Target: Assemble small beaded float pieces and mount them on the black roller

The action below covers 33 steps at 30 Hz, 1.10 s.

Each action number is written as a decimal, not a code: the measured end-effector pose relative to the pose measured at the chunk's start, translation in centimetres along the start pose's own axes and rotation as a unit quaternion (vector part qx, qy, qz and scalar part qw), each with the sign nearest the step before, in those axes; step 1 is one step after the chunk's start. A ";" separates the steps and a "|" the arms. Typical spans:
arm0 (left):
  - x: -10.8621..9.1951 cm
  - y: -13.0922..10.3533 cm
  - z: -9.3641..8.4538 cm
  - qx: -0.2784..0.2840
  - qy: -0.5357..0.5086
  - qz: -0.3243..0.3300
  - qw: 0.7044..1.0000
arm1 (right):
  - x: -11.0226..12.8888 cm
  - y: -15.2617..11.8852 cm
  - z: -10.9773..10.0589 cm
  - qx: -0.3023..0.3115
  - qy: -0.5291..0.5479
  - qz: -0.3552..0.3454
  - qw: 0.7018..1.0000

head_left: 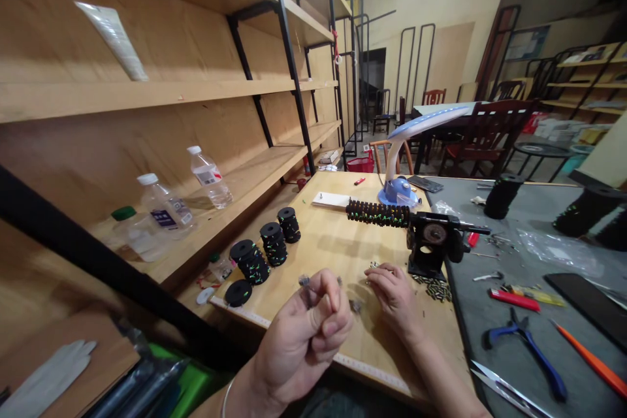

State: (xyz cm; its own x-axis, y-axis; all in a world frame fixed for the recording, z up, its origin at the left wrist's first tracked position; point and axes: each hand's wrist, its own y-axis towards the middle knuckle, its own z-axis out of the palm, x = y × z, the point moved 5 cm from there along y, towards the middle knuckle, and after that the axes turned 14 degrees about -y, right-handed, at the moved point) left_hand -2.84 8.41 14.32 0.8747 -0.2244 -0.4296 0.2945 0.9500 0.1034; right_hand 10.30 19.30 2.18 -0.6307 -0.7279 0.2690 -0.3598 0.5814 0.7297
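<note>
My left hand [308,330] is raised over the near edge of the wooden table, its fingers curled into a pinch. Small grey wispy bits [304,281] show beside its fingers, too blurred to name. My right hand [394,297] reaches low over the tabletop with thumb and fingertips together. At those fingertips lie small shiny metal pieces [375,265]; whether one is gripped cannot be made out. Behind both hands, a black roller with coloured tufts [377,211] sits level on a black dial-faced device [432,243]. A pile of small metal cylinders [435,288] lies at its base.
Black spools with green flecks [249,261] stand at the table's left. A blue-white lamp [392,192] rises behind the roller. On the grey mat [465,320] to the right are blue-handled pliers [529,346], tweezers [507,388] and an orange tool [590,359]. Shelves with bottles [210,176] flank the left.
</note>
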 end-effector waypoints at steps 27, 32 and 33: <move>2.2 -0.4 -6.1 -0.133 0.448 0.015 0.884 | 7.9 -4.9 -3.6 0.222 0.371 0.280 0.857; 4.5 -0.3 -9.6 -0.160 0.372 -0.047 0.913 | 6.6 -7.9 -1.5 0.249 0.350 0.325 0.842; 4.9 -0.4 -10.3 -0.174 0.353 -0.061 0.917 | 6.4 -8.5 -1.0 0.251 0.360 0.339 0.832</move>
State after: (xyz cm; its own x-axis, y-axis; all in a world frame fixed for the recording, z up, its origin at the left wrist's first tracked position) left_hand -2.67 9.14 2.93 0.3408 -0.2539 -0.9052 0.1258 0.9665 -0.2237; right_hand 10.04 9.36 -1.64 -0.2962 -0.0941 0.9505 -0.4441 0.8946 -0.0499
